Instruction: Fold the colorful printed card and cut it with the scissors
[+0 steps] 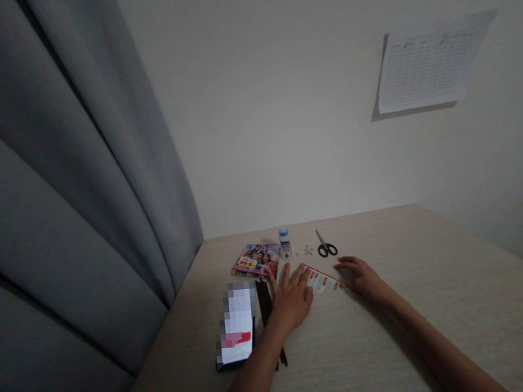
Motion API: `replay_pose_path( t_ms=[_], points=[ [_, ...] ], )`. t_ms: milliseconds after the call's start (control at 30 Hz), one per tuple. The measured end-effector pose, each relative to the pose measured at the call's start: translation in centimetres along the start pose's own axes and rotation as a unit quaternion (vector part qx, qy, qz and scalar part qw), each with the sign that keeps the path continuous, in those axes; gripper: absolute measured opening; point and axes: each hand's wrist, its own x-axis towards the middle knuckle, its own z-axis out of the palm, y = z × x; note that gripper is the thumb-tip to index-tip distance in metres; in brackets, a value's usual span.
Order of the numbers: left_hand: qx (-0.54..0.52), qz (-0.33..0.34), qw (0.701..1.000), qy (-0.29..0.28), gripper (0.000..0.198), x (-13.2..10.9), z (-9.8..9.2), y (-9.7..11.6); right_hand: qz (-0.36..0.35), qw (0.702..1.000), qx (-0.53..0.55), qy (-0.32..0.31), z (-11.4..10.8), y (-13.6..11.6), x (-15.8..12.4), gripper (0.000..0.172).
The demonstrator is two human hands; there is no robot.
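Observation:
My left hand (291, 299) lies flat on the table with fingers spread, its fingertips on the left end of a white paper strip with red printing (325, 282). My right hand (362, 275) rests palm down at the strip's right end, fingers stretched out and slightly bent. Neither hand grips anything. Just beyond the strip lie black-handled scissors (326, 248), a small white glue bottle with a blue cap (284, 242) and a few tiny bits (308, 251).
A colourful printed booklet (256, 260) lies left of the bottle. A phone with a lit screen (236, 325) and dark strips (265, 307) lie beside my left forearm. The light wooden table (433, 303) meets a grey curtain (63, 205) on the left. A paper sheet (429, 62) hangs on the wall.

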Motion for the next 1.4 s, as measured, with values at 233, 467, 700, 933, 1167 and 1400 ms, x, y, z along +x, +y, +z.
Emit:
replay_pose_path(
  t_ms=[233,467,700,933,1167,1400],
  points=[
    [-0.003,0.003,1.000,0.013,0.054,0.0,0.0,0.0,-0.042,0.999,-0.032,0.002,-0.3,-2.5,-1.1,0.057],
    [0.009,-0.002,1.000,0.007,0.052,0.1,-0.3,0.1,-0.062,0.995,-0.072,0.007,1.2,-3.8,-0.9,0.029],
    [0.006,-0.006,1.000,0.001,0.052,0.5,-0.9,0.3,-0.043,0.993,-0.105,0.031,1.8,-4.6,-0.8,0.031],
    [0.014,-0.006,1.000,-0.006,0.059,0.4,-1.1,0.2,-0.048,0.989,-0.136,0.011,1.8,-5.5,-0.8,0.039],
    [0.005,-0.002,1.000,-0.019,0.062,0.7,-1.0,-0.1,-0.030,0.986,-0.162,-0.022,1.7,-5.8,-0.9,0.044],
    [0.001,-0.029,0.999,-0.015,0.061,0.7,-1.0,-0.7,-0.029,0.982,-0.182,-0.046,1.7,-5.9,-1.1,0.051]
  ],
)
